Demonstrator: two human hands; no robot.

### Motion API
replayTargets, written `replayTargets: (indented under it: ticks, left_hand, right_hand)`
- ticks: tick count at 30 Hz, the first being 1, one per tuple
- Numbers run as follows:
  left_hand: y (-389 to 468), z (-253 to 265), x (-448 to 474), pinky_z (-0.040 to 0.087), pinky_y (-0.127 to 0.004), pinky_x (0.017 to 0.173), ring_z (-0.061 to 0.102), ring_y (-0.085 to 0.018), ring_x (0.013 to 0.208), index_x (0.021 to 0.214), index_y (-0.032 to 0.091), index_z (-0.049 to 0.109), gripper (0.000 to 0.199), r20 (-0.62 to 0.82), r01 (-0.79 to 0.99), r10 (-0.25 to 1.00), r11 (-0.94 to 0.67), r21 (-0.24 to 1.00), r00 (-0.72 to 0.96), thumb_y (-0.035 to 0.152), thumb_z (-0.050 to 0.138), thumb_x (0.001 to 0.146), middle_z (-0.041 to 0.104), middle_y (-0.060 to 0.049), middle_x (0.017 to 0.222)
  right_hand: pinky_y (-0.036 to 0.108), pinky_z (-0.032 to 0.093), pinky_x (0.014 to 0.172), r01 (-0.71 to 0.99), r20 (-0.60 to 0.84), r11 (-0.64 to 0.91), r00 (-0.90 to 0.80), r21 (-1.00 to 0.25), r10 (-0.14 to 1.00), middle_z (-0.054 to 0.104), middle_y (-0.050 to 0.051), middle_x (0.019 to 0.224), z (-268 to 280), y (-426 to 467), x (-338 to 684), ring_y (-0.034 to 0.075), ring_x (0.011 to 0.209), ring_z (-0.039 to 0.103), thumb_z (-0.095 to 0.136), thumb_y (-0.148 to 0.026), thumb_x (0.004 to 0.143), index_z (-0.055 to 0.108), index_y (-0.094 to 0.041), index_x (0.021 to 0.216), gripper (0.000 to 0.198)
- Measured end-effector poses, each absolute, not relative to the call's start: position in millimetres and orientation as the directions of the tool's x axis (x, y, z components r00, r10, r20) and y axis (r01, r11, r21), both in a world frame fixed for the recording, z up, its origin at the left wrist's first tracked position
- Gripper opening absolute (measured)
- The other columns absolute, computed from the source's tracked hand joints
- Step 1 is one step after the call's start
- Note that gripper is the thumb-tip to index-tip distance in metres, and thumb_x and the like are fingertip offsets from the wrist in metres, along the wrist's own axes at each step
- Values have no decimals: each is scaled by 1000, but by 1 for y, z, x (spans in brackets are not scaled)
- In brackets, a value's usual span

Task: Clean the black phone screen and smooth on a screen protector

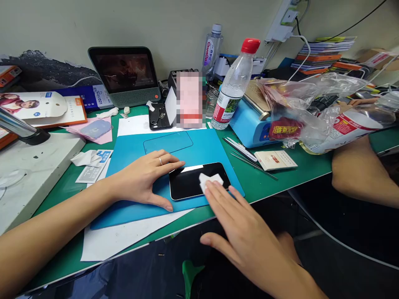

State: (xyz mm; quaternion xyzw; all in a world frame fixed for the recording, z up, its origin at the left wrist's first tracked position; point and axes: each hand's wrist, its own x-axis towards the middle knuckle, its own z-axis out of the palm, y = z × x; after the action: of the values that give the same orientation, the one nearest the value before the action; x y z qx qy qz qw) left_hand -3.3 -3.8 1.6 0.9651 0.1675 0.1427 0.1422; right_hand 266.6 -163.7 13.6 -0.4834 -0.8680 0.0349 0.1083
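We take this for a small phone-repair workshop, and the blue mat (212, 145) is our landmark. On the mat we see 1 phone (187, 182) and 1 clear, black-edged, phone-shaped sheet (168, 142). Just right of the mat lie thin metal tools (254, 166); beyond its far right corner stands a blue machine (246, 124). Beyond its far left corner, we read "LCD" on a blue packet (99, 96). Beneath the mat spreads a green tabletop (308, 168).
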Motion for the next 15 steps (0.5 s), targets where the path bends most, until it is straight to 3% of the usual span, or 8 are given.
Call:
replayTargets:
  ticks: [7,15]
  left_hand:
    - [-5,3,-2,51,-48,98,60,-34,116,150,20,49,89,216,300,385,-890,343,897,70,75,82,62,-17,135]
    - [-5,3,-2,49,-47,100,59,-34,118,152,18,45,92,228,296,380,-896,330,896,72,72,83,62,-18,134]
  right_hand:
    - [59,37,122,860,151,470,-447,-197,882,40,15,164,10,-156,290,32,153,35,49,-54,104,19,-18,167,78]
    - [59,30,125,900,74,386,-380,-203,922,31,21,167,12,-118,281,31,157,26,36,-62,105,30,-4,161,82]
